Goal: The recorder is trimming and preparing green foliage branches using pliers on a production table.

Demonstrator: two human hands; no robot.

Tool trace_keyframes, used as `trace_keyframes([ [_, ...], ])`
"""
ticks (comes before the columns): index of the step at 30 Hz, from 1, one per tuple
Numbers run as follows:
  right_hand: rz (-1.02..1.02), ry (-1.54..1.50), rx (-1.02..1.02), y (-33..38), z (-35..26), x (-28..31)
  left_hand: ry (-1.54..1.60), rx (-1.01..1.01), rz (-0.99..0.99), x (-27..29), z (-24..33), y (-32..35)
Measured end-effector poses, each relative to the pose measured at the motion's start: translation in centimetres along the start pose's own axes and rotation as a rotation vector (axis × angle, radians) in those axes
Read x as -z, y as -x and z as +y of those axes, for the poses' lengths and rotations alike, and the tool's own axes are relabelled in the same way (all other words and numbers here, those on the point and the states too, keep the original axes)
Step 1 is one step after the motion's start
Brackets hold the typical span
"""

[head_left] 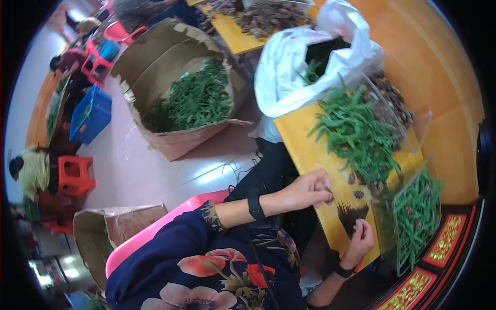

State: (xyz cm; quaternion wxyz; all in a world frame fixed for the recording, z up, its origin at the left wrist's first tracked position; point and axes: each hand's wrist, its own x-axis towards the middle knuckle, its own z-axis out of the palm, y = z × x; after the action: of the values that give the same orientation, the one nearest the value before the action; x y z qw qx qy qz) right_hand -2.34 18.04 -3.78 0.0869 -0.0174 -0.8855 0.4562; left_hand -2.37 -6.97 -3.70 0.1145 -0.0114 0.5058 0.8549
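Dark spiky cone [351,214] sits pinched between both hands' fingertips.

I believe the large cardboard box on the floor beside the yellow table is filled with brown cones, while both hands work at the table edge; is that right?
Not quite. In the head view the cardboard box on the floor holds green pods, not brown cones. The rest stands: the left hand and right hand are both at the edge of the yellow table.

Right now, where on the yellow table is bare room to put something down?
Bare yellow tabletop lies along the near edge, between the white plastic bag and the left hand. Crowded: the green stem pile, brown cones, and around the right hand.
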Motion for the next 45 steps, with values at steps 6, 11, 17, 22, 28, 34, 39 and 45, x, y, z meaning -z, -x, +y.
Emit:
trace_keyframes([
  [6,0.066,-0.155,0.024,0.7,0.8,0.5,-0.158,-0.041,0.054,-1.0,1.5,1.1],
  [11,0.076,-0.136,0.037,1.8,1.9,-1.3,0.018,-0.027,0.035,-1.0,0.7,1.3],
  [17,0.012,-0.025,0.08,2.0,3.5,-1.8,0.124,0.03,-0.007,-1.4,0.8,1.2],
  [22,0.058,-0.115,0.134,2.0,2.9,-1.5,0.165,0.067,0.03,-1.9,1.2,1.0],
  [28,-0.01,-0.266,0.043,2.9,-2.2,0.6,0.273,0.006,-0.003,-2.8,1.4,0.3],
  [34,0.032,-0.178,0.311,2.9,-7.7,-3.7,0.271,-0.049,0.105,-1.3,3.5,1.6],
  [39,0.007,-0.186,0.213,3.4,-10.1,-4.7,0.171,-0.047,0.104,-0.9,4.4,2.0],
  [45,-0.01,-0.164,0.355,3.4,-10.9,-4.8,0.047,-0.063,0.164,-1.0,4.5,2.5],
])
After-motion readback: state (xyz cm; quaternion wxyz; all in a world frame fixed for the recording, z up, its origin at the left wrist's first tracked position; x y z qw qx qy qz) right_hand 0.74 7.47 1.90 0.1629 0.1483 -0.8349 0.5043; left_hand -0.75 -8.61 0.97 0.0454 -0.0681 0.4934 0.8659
